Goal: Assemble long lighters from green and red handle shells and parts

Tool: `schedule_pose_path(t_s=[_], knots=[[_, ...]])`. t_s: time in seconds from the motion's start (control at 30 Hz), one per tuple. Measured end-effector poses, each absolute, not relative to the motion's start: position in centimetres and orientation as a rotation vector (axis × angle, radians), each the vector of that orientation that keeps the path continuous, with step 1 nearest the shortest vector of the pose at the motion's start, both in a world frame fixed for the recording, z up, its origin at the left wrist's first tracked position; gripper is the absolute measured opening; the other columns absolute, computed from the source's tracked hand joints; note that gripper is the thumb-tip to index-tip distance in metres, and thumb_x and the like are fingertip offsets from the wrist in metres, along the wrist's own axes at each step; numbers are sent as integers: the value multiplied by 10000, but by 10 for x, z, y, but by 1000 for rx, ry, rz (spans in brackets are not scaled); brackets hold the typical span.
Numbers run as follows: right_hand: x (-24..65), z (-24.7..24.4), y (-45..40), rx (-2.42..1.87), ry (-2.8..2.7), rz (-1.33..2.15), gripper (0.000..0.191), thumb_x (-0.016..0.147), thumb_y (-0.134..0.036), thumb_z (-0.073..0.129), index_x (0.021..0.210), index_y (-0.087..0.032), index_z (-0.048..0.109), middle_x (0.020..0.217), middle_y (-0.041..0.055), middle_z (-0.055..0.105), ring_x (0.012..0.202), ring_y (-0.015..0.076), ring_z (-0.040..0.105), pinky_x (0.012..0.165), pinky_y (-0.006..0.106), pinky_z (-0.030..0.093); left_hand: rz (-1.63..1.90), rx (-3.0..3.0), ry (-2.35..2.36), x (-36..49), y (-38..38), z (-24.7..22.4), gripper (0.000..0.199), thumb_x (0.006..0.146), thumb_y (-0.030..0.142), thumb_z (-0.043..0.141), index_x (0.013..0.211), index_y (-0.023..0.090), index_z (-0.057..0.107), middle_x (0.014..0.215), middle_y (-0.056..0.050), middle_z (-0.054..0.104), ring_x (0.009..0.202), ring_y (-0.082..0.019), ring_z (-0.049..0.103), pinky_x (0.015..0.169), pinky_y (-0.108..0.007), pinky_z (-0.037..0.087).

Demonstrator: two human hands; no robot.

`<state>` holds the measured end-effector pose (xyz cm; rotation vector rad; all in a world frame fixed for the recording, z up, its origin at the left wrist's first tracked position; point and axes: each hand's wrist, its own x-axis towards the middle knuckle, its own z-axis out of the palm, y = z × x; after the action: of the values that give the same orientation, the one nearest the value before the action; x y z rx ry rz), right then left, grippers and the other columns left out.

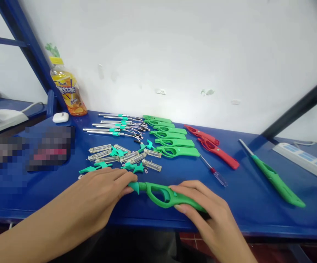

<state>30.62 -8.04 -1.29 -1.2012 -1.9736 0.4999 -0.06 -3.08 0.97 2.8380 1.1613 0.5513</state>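
Observation:
My right hand (207,212) is closed around the handle of a green gas lighter (158,197), just over the table's front edge. A teal trigger shows inside its finger loop. At the lighter's front end, my left hand (114,186) pinches a teal piece (134,187); anything beyond it is hidden by the fingers. Behind my left hand lie several clear fuel tanks (151,165) and loose teal triggers (88,170). Farther back are several metal lighter tubes (106,130) with wires. Green lighter shells (180,151) lie stacked in a row at the middle.
Two red shells (224,157) and a screwdriver (218,177) lie right of the green ones. An assembled green lighter (279,182) is farther right, near a power strip (306,157). A drink bottle (67,87) and white case (60,117) stand back left, before the wall.

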Motion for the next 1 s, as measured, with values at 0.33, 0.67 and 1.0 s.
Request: schedule_pose_path(t_s=[0.33, 0.67, 1.0], knots=[[307, -13, -80, -1159, -1902, 495, 381, 1034, -183, 712, 1331, -411, 779, 1173, -19, 757, 1007, 159, 773, 864, 184, 622, 612, 2769, 1049, 11, -23, 4, 281, 1196, 322, 365, 1239, 265, 637, 1082, -9, 765, 928, -210, 738, 779, -342, 489], [307, -14, -79, -1167, -1861, 383, 185, 1038, -279, 725, 1176, -356, 821, 1097, -21, 828, 950, 177, 810, 840, 205, 646, 595, 2860, 1031, 14, -24, 5, 322, 1189, 354, 380, 1396, 295, 620, 1154, -32, 753, 1015, -240, 723, 848, -368, 526], [312, -13, -81, -1198, -1885, 433, 136, 954, -314, 827, 1086, -333, 858, 1030, -17, 863, 870, 205, 836, 795, 215, 673, 473, 2817, 1021, 15, -35, 8, 362, 1120, 180, 515, 1448, 302, 608, 1223, -36, 767, 1027, -246, 749, 873, -359, 549]])
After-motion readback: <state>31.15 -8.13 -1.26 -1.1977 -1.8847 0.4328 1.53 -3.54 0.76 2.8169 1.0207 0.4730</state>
